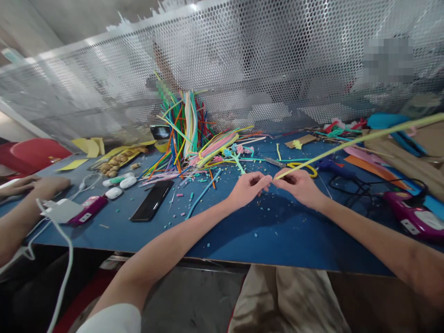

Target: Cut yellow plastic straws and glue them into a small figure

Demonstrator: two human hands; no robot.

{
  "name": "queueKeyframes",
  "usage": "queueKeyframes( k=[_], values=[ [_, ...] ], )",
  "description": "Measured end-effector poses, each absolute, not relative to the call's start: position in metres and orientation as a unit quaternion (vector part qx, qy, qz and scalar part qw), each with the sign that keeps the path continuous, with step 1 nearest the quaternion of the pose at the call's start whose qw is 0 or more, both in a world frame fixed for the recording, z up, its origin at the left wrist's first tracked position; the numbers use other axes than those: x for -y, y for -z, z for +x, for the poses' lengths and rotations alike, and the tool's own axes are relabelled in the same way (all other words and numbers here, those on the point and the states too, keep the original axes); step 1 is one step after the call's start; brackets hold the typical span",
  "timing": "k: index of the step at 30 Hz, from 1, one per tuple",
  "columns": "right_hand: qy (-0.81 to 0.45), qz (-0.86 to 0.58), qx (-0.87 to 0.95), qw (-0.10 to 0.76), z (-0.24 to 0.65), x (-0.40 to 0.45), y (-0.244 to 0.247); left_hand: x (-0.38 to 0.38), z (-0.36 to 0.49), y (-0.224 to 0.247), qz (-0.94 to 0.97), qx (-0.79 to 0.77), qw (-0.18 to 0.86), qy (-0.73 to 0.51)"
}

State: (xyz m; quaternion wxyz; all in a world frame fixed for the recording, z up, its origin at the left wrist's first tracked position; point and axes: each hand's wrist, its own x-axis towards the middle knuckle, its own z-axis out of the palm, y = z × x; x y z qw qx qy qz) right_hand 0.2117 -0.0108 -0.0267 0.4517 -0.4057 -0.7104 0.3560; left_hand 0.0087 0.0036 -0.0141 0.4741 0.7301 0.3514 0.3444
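Note:
My right hand (301, 187) pinches a long pale-yellow pipe cleaner (347, 147) near one end. Its free length slants up to the right, out of view. My left hand (249, 189) is closed, its thumb and fingertips meeting those of the right over the blue table; whatever it grips is hidden. Just behind the left hand, a light-green stem (239, 163) runs up to small blue and pink fuzzy flowers (239, 150); I cannot tell whether the hand touches it. Scissors with yellow handles (302, 167) lie beyond the right hand.
Bundled coloured pipe cleaners (189, 125) stand against the perforated metal screen (277, 69). A phone (152, 200) lies on the left, near another person's hand (48, 187). On the right are a blue glue gun (335, 168), cables and a purple power strip (416, 217). Clippings litter the blue table (229, 240).

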Motion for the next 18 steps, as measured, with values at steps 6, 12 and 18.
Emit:
queueKeyframes(
  k=[6, 12, 18],
  values=[
    [-0.315, -0.392, 0.738, 0.45, 0.2104, 0.0107, 0.0285, 0.0, 0.0112, 0.0114, 0.702, -0.377, 0.516, -0.314],
    [-0.293, -0.417, 0.751, 0.42, 0.2116, 0.0121, 0.0247, -0.0024, 0.0106, 0.016, 0.712, -0.39, 0.494, -0.31],
    [-0.252, -0.419, 0.773, 0.404, 0.21, 0.0136, 0.0243, -0.0034, 0.0088, 0.0177, 0.75, -0.42, 0.416, -0.297]
  ],
)
